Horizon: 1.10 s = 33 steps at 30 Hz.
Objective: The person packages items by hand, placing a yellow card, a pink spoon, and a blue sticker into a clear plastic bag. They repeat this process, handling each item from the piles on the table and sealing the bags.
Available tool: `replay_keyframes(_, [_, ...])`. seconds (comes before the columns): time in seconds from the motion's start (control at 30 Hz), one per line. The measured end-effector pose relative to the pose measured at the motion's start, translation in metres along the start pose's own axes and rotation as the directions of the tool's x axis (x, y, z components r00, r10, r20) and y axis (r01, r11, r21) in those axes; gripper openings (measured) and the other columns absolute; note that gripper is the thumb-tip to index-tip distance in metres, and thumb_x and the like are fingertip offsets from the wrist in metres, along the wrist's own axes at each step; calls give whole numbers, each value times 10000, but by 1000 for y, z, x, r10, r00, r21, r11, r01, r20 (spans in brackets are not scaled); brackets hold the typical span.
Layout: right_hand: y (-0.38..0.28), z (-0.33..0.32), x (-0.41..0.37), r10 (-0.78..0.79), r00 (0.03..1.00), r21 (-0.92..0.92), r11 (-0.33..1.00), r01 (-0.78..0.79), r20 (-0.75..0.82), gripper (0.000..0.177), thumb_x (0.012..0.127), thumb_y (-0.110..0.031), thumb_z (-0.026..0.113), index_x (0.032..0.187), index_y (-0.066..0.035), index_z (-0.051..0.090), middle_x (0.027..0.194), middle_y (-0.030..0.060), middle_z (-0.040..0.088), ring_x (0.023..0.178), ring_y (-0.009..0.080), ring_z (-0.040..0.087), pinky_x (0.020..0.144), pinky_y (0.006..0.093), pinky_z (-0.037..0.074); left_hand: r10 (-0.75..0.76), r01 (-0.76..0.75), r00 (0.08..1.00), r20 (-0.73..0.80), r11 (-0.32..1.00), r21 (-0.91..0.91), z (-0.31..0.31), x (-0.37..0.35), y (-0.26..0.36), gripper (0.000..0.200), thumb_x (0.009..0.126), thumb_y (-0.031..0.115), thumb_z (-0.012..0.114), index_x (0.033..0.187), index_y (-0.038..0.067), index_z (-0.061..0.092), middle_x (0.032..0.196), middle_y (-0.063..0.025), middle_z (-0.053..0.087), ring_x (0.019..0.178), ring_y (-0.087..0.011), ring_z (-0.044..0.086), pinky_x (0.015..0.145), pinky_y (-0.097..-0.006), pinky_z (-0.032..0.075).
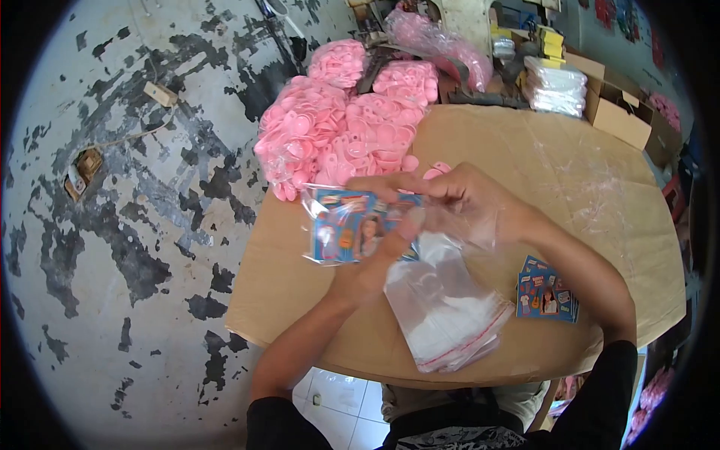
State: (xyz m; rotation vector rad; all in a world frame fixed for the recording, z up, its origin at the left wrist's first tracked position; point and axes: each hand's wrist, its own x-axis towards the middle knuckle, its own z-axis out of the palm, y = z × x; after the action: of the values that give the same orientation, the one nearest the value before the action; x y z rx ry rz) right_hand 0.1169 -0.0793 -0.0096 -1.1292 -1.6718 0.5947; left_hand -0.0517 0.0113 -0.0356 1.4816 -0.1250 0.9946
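Note:
A blue printed card (337, 217) sits inside a clear plastic bag (309, 244), raised above the table. My left hand (364, 274) grips it from below, thumb across the card's front. At the bag's right end, my right hand (480, 196) has its fingers bent and closed on the clear film; part of the fingertips is hidden. Beneath both hands lies a stack of clear plastic bags (442, 307) with a red line along the near edge. A small pile of similar blue cards (547, 292) rests by my right forearm.
Bulging clear bags of pink plastic spoon-like pieces (360, 135) crowd the table's far left. Behind them stands a machine (466, 30). Packs of clear film (555, 86) and an open cardboard box (619, 112) are at the back right. A peeling wall (135, 225) borders the brown-covered table (510, 157).

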Motion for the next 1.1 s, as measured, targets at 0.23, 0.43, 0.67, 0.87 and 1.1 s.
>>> replay_keyframes(0.23, [-18, -41, -13, 144, 989, 6, 990, -144, 16, 272, 978, -264, 566, 986, -27, 700, 756, 30, 639, 681, 82, 561, 598, 264, 455, 155, -143, 987, -44, 967, 210, -6, 21, 3, 373, 847, -18, 664, 1161, 24, 466, 1151, -152, 592, 1026, -175, 598, 858, -306, 514])
replay_keyframes(0.43, [20, -62, -11, 189, 968, -318, 919, -233, -163, 249, 957, -210, 577, 1089, -19, 667, 827, 84, 684, 722, 150, 639, 647, 285, 505, 25, 12, 987, -158, 972, 234, -6, 27, -1, 354, 850, -13, 668, 1162, 4, 503, 1074, -117, 624, 997, -152, 612, 855, -286, 508])
replay_keyframes(0.67, [114, -81, -40, -137, 988, -874, 469, 125, 68, 296, 902, -273, 617, 1139, -105, 669, 931, 141, 696, 900, 259, 666, 801, 383, 515, -60, 65, 998, -26, 888, 455, -1, 23, -18, 174, 886, 0, 634, 1060, 3, 629, 974, -30, 625, 887, -76, 577, 787, -236, 477])
replay_keyframes(0.87, [72, -89, -32, 364, 927, -727, 611, -313, -93, 216, 860, -219, 668, 985, -44, 677, 898, 122, 671, 811, 293, 651, 741, 388, 512, -124, 108, 992, 2, 873, 476, 1, 23, -18, 149, 911, 44, 627, 1055, 6, 625, 960, -16, 622, 866, -60, 566, 763, -227, 473])
replay_keyframes(1.1, [69, -81, -31, 392, 920, -706, 659, -261, 26, 206, 862, -154, 645, 989, 8, 659, 821, 149, 665, 735, 255, 651, 642, 383, 494, -89, 71, 996, 18, 888, 453, -3, 26, -17, 151, 913, 62, 641, 1052, 9, 611, 962, -20, 622, 869, -64, 578, 751, -224, 483])
